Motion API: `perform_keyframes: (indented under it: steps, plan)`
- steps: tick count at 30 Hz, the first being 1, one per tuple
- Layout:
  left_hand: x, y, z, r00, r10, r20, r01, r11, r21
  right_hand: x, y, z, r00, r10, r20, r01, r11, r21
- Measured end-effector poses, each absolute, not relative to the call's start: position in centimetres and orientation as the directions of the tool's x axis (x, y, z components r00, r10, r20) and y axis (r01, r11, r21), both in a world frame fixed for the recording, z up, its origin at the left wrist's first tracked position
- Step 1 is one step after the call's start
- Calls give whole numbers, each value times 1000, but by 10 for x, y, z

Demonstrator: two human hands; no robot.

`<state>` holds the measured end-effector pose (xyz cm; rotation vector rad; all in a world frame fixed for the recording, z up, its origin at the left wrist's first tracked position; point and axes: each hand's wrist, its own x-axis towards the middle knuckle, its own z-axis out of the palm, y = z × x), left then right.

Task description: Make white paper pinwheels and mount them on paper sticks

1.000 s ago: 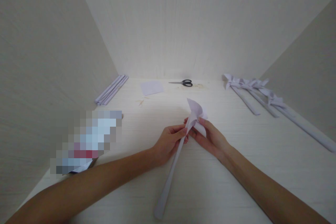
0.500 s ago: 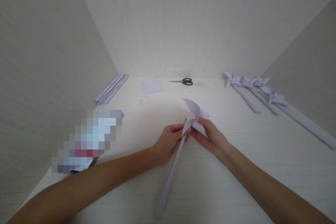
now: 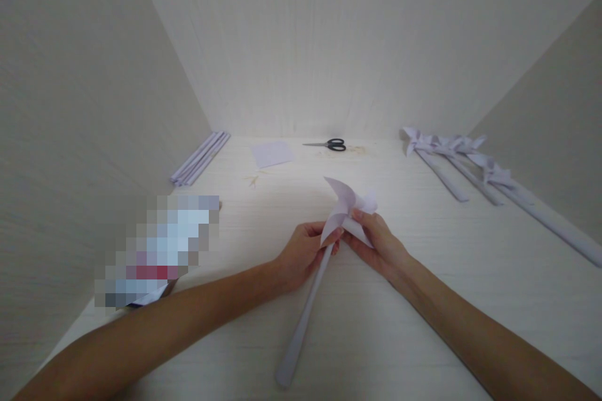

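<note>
A white paper pinwheel (image 3: 345, 200) with curved blades sits at the top of a rolled paper stick (image 3: 305, 310), which slants down toward me. My left hand (image 3: 305, 257) is closed around the upper end of the stick, its thumb against the lower left blade. My right hand (image 3: 376, 241) pinches the pinwheel near its middle, thumb on top of the paper and fingers underneath. What fastens blades to stick is hidden by the paper and my fingers.
Scissors (image 3: 336, 145) with black handles and a paper square (image 3: 273, 154) lie near the back wall. Rolled paper sticks (image 3: 200, 160) are bundled at left, beside a pixelated object (image 3: 174, 244). Several finished-looking pinwheels (image 3: 451, 144) lie at right. Small yellowish scraps (image 3: 254, 180) dot the table.
The pinwheel's upper and lower left blades have shifted slightly left, and the left thumb now shows more clearly on the paper. Both hands keep their hold.
</note>
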<state>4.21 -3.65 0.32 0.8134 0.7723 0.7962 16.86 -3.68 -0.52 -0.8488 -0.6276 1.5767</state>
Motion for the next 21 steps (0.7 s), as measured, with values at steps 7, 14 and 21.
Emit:
perform_keyframes:
  steps: [7,14,21]
  plan:
    - [42,-36,3,485,832,-270,-261,432,863,168,-37,-3,-30,981,-190,-577,-172,-799]
    - [42,-37,6,485,830,-276,-249,433,866,168,-38,-1,-7,977,-214,-588,-177,-790]
    - [41,-35,2,478,832,-283,-234,430,872,167,-37,-1,-26,976,-218,-574,-193,-796]
